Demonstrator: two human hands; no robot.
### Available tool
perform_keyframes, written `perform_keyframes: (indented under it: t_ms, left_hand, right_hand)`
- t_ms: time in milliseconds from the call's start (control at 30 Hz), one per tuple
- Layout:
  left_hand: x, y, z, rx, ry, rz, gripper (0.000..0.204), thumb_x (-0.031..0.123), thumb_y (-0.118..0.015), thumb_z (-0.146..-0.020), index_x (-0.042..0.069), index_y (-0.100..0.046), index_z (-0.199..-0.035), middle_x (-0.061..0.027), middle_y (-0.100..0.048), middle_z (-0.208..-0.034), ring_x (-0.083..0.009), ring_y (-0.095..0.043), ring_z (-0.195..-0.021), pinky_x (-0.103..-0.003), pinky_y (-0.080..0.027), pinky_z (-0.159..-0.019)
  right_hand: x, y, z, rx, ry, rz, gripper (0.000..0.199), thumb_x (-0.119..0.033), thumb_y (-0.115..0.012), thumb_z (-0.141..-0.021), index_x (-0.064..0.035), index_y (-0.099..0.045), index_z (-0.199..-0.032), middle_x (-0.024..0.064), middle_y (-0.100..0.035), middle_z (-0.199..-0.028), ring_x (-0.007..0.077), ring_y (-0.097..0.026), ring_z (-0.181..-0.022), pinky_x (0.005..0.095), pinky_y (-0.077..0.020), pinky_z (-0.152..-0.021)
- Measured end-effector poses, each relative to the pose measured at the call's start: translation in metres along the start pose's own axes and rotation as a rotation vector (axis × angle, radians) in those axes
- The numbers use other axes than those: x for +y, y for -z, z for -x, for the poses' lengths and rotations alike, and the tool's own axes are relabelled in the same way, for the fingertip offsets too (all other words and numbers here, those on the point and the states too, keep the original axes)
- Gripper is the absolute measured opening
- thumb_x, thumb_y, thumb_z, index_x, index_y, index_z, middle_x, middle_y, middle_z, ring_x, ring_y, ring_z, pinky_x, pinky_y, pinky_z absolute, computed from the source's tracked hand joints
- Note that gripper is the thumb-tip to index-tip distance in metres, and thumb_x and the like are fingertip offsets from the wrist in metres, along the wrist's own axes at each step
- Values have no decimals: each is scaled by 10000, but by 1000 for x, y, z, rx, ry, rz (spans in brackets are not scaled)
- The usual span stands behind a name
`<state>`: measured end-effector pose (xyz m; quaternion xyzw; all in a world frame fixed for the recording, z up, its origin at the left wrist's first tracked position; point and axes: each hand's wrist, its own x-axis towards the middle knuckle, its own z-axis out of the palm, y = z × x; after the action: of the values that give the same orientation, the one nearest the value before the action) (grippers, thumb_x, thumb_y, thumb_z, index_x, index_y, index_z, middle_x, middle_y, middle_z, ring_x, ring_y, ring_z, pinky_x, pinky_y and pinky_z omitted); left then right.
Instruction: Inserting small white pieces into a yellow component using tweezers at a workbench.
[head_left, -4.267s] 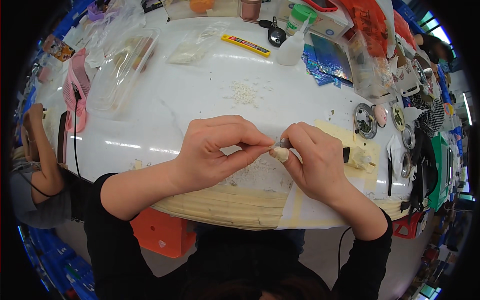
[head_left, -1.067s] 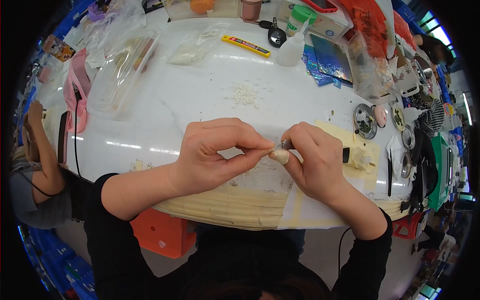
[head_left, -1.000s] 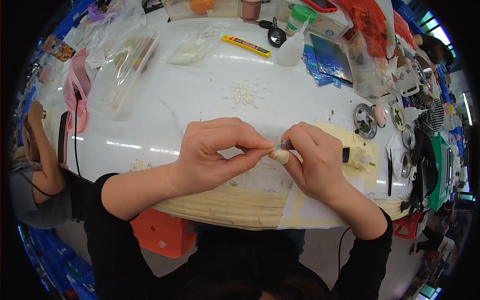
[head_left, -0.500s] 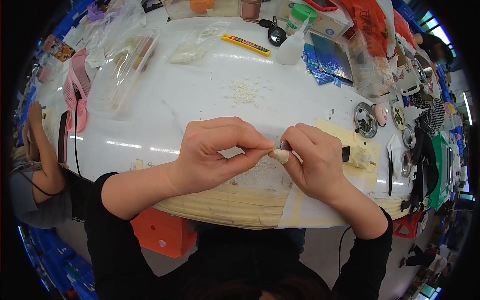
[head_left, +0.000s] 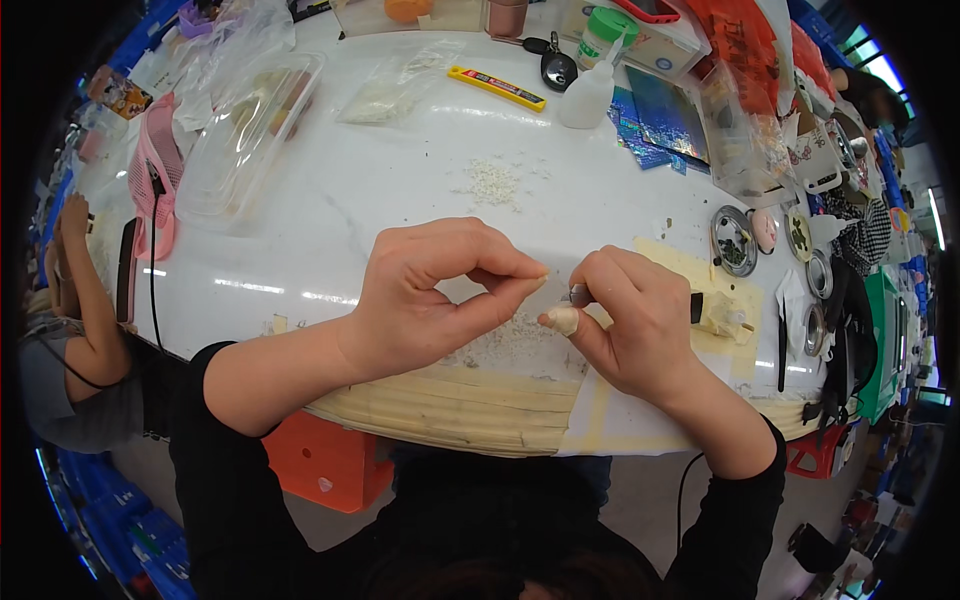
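My left hand (head_left: 430, 290) is closed in a pinch above the near part of the table, thumb and forefinger tips together. Whatever sits between those tips is too small to make out. Just to its right, my right hand (head_left: 640, 325) curls around a small grey metal blade (head_left: 579, 294), of which only a short end shows. A cream wrap (head_left: 563, 320) covers the right thumb's tip. The two hands are apart by a small gap. Beyond them lies a loose heap of small white bits (head_left: 492, 183), and more white crumbs (head_left: 515, 335) are scattered beneath the hands.
A yellow cutter (head_left: 497, 88), a white squeeze bottle (head_left: 587, 98) and a key fob (head_left: 558, 68) lie at the back. A clear plastic box (head_left: 255, 140) stands left. Small metal dishes (head_left: 734, 240) are at right. Masking tape (head_left: 450, 408) covers the front edge.
The hands have drawn apart: the left fingertips have risen slightly away from the right thumb, where they met before. The right hand keeps its grip on the blade.
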<state>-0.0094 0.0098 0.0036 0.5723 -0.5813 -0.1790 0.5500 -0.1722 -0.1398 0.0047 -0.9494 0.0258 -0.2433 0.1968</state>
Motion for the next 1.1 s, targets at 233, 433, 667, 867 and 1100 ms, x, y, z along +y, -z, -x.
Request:
perform_keyframes:
  t_ms: [233,433,667,867,1100]
  left_hand:
    - [-4,-4,2,21,132,158,127,-68,-685,-819,-13,-708,-931,-67,-669,-862,-100,-639,-764,-223,-529,-678]
    - [-1,-2,5,55,171,139,99,-60,-693,-811,-13,-696,-898,-61,-663,-852,-91,-633,-765,-219,-526,-690]
    - [-2,-3,4,129,208,119,68,-51,-692,-815,-11,-685,-870,-42,-652,-820,-77,-623,-748,-212,-522,-678]
    - [-3,-3,2,144,161,73,55,-36,-698,-818,-12,-685,-865,-34,-651,-810,-72,-618,-733,-210,-520,-670]
    - [-3,-3,2,145,155,56,58,-30,-705,-815,-11,-686,-867,-37,-655,-812,-70,-617,-725,-207,-517,-669]
  right_hand:
    - [4,1,-1,38,-33,-43,258,-265,-759,-797,-85,-575,-817,31,-579,-669,201,-569,-550,307,-420,-484]
    - [-1,9,-4,-16,29,-154,423,-57,-728,-694,-82,-667,-1112,32,-542,-637,189,-540,-529,309,-416,-476]
    - [-2,4,0,39,105,-201,379,5,-703,-662,-74,-696,-1033,36,-525,-592,189,-513,-487,301,-397,-457]
    - [-4,1,-1,86,-9,-253,210,22,-697,-717,-62,-689,-909,36,-571,-621,161,-537,-491,278,-404,-460]
    - [-2,3,-2,61,-8,-232,242,49,-667,-703,-48,-689,-924,36,-597,-653,147,-553,-507,258,-429,-474]
